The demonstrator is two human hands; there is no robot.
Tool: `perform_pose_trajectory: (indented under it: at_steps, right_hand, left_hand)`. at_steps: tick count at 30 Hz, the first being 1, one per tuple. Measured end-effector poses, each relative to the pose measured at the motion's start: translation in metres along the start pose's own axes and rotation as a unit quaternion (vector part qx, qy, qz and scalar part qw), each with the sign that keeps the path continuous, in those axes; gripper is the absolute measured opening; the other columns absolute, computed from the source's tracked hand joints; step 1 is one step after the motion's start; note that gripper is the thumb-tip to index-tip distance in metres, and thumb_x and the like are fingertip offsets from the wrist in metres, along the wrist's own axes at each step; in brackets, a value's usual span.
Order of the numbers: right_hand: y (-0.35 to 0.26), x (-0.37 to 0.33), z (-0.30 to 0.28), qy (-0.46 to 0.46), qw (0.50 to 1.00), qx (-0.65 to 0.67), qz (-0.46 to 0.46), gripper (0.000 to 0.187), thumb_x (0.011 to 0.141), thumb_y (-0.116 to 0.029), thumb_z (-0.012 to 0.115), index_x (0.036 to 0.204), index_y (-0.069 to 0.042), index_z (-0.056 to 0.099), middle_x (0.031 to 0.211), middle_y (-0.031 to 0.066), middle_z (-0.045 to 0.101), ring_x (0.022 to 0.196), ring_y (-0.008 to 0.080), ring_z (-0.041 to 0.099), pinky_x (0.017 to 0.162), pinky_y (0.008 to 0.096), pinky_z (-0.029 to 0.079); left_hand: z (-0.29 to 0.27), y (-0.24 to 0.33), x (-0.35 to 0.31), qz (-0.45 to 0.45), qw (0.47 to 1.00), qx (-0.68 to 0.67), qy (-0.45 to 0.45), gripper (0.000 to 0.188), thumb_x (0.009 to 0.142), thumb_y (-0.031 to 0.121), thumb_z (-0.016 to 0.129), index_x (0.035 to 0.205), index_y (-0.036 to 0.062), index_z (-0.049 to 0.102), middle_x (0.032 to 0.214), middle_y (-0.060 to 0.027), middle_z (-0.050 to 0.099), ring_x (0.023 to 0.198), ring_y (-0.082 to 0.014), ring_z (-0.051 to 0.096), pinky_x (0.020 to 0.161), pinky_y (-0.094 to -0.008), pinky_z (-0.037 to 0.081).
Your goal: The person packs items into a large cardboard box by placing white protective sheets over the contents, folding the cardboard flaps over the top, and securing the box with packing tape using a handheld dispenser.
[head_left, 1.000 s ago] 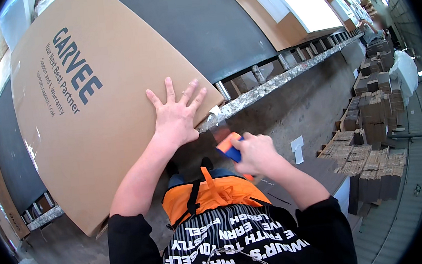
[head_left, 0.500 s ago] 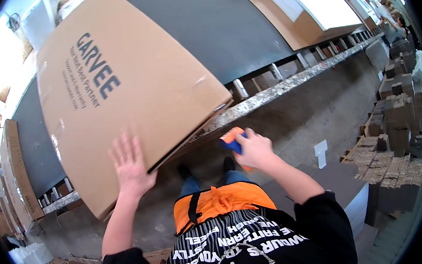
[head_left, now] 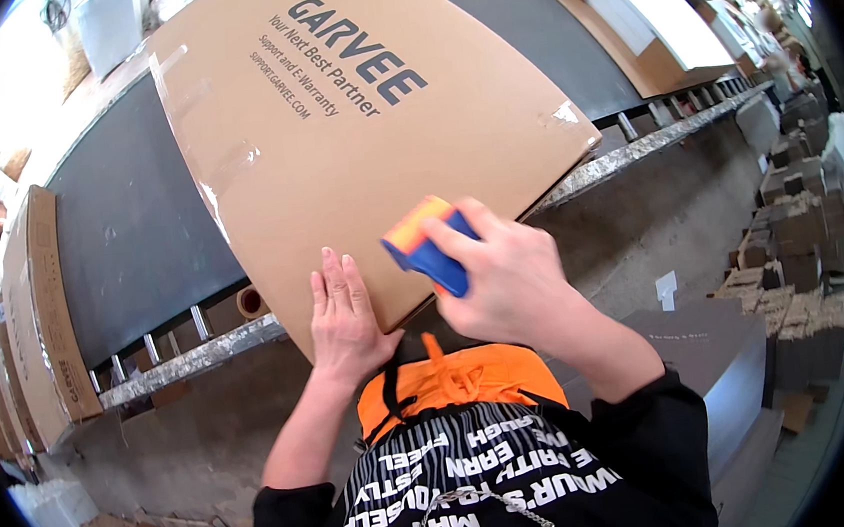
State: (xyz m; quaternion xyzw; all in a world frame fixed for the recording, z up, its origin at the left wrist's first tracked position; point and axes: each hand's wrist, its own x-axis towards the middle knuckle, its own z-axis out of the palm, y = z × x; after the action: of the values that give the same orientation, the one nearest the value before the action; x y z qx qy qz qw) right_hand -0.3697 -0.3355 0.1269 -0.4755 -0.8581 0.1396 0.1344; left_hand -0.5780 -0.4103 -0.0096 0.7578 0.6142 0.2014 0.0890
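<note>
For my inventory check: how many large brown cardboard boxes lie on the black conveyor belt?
3: one large brown cardboard box under the left hand, one far left, one upper right; others may be hidden.

Left hand [head_left: 347, 320] flat, fingers together (palm down), right hand [head_left: 503, 271] curled in a grip, forearms raised

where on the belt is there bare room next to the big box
The dark belt lies bare between the big box and the upright carton at left. The box's near edge is crowded: left hand flat on it, right hand holding a blue-orange tool.
</note>
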Motion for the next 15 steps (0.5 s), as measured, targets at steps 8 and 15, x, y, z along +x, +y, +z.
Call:
perform_pose_trajectory:
  at_steps: [8,15]
  right_hand:
    - [-0.056,0.048,0.027,-0.322,0.937,-0.074,0.116,0.032,0.066,-0.027,0.065,0.087,-0.004,0.071,0.09,0.0236,0.068,0.079,0.0373,0.069,0.074,0.0425,0.057]
    - [-0.038,-0.055,0.087,-0.285,0.945,-0.089,0.134,0.035,0.067,-0.028,0.069,0.094,-0.006,0.073,0.096,0.0191,0.065,0.088,0.0334,0.068,0.074,0.043,0.057]
  left_hand:
    - [-0.008,-0.01,-0.002,0.006,1.0,-0.005,-0.013,0.123,0.056,0.036,0.09,0.151,-0.0057,0.024,0.154,-0.0376,0.02,0.14,-0.0515,0.032,0.113,-0.0567,0.034]
    - [-0.016,-0.003,0.005,0.122,0.983,0.117,-0.072,0.075,0.074,0.037,0.079,0.141,0.0493,0.048,0.156,-0.0124,0.038,0.126,-0.0651,0.04,0.104,-0.0684,0.037]
